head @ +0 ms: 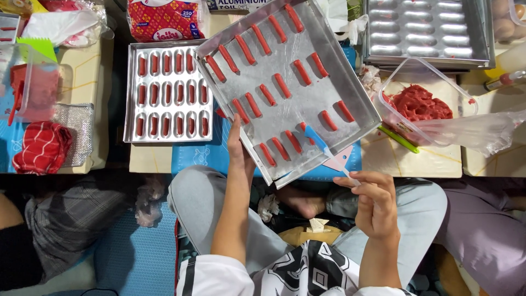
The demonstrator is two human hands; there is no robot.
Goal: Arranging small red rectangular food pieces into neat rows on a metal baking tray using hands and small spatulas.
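Meanwhile left hand (236, 143) grips tilted tray (350, 104); right hand (374, 198) pinches spatula (323, 147) beside mould (133, 90).

Baking clutter spread over a low work table (416, 161).
A filled oblong-cup mould tray (167, 90) is set at the left edge, an empty mould tray (427, 30) at the far right corner, and a clear tub of red dough (419, 104) near the right edge.
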